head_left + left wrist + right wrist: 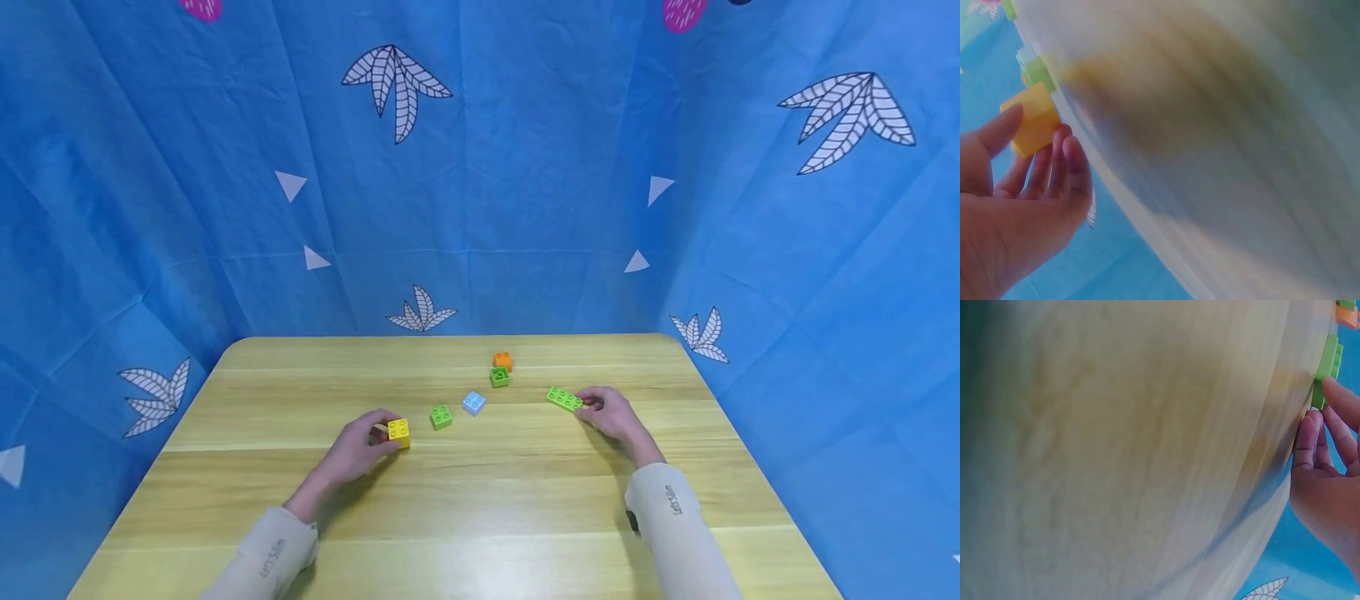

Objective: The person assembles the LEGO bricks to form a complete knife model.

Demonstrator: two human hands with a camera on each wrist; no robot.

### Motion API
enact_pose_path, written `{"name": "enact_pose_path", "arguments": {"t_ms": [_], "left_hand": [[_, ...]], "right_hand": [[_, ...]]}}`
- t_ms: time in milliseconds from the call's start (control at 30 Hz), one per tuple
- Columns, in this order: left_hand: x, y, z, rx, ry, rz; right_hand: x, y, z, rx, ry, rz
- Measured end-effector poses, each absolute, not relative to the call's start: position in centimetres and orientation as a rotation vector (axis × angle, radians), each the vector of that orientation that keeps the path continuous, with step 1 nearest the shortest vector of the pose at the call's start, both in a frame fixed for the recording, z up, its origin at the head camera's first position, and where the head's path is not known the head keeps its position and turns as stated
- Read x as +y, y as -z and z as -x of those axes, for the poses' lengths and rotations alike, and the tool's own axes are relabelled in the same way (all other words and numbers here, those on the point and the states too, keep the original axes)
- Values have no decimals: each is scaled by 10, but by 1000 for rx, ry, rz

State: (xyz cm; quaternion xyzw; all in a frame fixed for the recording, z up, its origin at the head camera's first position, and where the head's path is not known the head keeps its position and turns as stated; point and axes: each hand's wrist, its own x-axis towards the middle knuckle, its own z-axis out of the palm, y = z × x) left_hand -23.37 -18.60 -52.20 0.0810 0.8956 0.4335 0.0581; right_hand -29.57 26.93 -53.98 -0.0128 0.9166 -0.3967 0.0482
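Between left fingers (1079, 164) pinching a yellow brick (399, 432) and right fingers (1305, 440) a long brick (564, 398), four bricks (474, 403) lie.

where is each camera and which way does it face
Head: on head, facing forward and down over table and blue cloth; left hand, right hand, sleeves show.
Left wrist: on that wrist, facing table and yellow block; left hand shows.
Right wrist: on that wrist, facing table and long green block; right hand shows.
Head and left wrist share the yellow block.
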Motion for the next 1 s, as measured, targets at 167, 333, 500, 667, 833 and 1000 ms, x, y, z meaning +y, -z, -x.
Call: {"name": "enact_pose_path", "arguments": {"t_ms": [167,333,500,667,833,1000], "left_hand": [[-170,520,229,2711,-1318,-279],[-154,519,223,2699,-1317,-305],[-139,517,217,2669,-1310,-400],[-126,515,210,2622,-1310,-495],[-113,513,202,2573,-1300,-561],[-104,513,195,2550,-1276,-604]], "right_hand": [[269,539,295,2791,1211,32],[269,539,295,2794,1209,34],[269,539,294,2792,1219,36],[269,538,295,2795,1219,30],[269,536,295,2795,1220,15],[269,537,295,2797,1214,8]]}}
